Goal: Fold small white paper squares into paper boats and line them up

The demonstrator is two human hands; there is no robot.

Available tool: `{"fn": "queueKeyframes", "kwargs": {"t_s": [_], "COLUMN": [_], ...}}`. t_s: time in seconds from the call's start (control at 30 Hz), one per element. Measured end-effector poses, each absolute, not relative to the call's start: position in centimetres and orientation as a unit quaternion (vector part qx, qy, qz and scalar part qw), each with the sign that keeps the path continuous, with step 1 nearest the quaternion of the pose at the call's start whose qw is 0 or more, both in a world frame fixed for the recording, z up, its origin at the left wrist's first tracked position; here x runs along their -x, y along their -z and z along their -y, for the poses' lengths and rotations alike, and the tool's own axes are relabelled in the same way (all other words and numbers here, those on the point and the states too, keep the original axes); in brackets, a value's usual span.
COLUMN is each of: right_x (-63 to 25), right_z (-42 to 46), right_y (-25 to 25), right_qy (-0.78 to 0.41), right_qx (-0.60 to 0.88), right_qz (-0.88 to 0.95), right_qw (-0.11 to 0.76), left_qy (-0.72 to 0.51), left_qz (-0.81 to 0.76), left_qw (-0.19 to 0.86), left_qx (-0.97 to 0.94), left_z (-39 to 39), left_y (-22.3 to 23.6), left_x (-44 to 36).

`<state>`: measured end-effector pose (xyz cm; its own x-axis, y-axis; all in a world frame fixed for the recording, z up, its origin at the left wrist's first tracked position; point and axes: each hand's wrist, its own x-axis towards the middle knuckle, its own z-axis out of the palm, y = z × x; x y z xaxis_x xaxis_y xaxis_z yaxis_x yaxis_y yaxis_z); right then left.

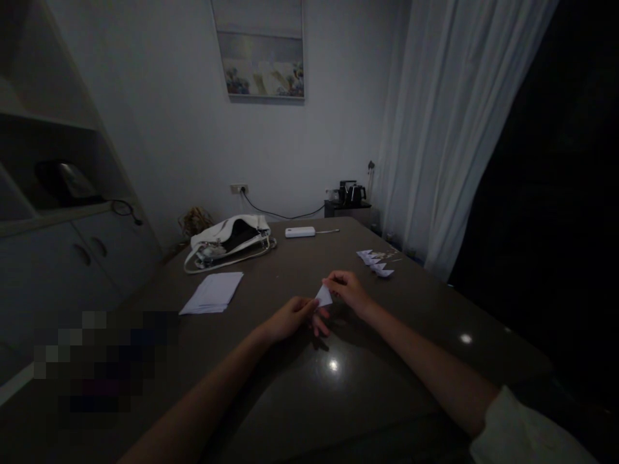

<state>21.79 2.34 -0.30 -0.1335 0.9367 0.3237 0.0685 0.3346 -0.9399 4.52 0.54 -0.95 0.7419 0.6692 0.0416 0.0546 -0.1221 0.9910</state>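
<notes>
A small folded piece of white paper (324,297) is held just above the dark table, roughly triangular in outline. My left hand (296,316) pinches its lower left side between thumb and fingers. At its upper corner, my right hand (349,290) grips it with closed fingertips. Beyond my right hand lies a row of several folded white paper pieces (374,263) with pointed tips. To the left of my hands rests a stack of white paper sheets (215,292).
A white handbag (229,241) gapes at the back left of the table (271,399). Near the far edge lies a white power bank (300,232) with a short cable. Small scraps sit by the folded pieces. Black kettles (355,193) stand on a cabinet behind.
</notes>
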Motion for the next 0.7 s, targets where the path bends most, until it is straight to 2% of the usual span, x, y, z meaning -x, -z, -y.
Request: {"fn": "queueKeyframes", "kwargs": {"t_s": [0.27,0.37,0.6,0.7], "right_x": [-22.1,-22.0,-21.4,-21.3], "right_z": [-2.3,-2.2,-1.6,-1.0], "right_y": [0.0,0.4,1.6,0.8], "right_qy": [-0.429,-0.456,-0.587,-0.606], "right_qx": [0.402,0.393,0.330,0.275], "right_qz": [0.606,0.609,0.662,0.687], "right_qw": [0.536,0.516,0.329,0.292], "left_qy": [-0.257,-0.261,-0.264,-0.251], "left_qz": [-0.269,-0.259,-0.235,-0.224], "left_qw": [0.595,0.596,0.609,0.623], "left_qx": [-0.712,-0.714,-0.709,-0.707], "left_z": [-0.9,-0.8,-0.2,0.0], "left_y": [0.9,1.0,1.0,1.0], "left_x": [-4.3,-4.3,-4.6,-4.6]}}
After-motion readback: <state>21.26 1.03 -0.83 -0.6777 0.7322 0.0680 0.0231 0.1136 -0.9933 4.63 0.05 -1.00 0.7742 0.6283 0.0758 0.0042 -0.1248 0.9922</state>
